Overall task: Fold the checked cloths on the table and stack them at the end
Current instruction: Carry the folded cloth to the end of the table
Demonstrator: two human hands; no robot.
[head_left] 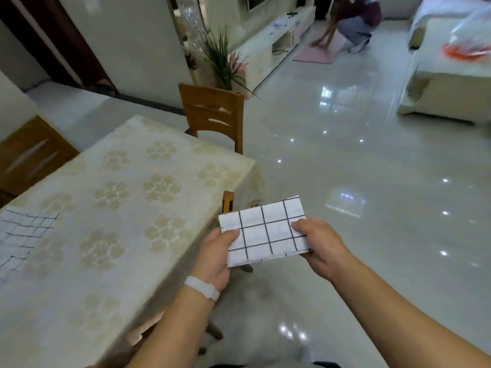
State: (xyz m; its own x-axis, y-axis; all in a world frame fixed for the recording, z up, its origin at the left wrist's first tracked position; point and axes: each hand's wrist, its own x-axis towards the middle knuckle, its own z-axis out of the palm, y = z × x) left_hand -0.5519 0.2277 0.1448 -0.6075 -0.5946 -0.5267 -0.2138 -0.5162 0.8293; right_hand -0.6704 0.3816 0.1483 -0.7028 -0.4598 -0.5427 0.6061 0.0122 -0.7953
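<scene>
Beside counter (111, 197), both hands (218, 251) (318, 245) pinch folded cloth (265, 229), fingers curled; unfolded cloth (21, 235) left, no stack yet.

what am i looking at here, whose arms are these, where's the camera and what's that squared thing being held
There is no machine here. These are a person's two bare arms, seen from a single wide-angle camera worn on their head, which looks forward and down.

The left hand and the right hand each grip one side of a folded checked cloth. It is white with dark lines and is held in the air just past the table's corner.

The table has a pale flowered cover. A second checked cloth lies spread out on it at the picture's left edge. A wooden chair stands at the table's far end. Far behind, another person crouches on the floor.
</scene>
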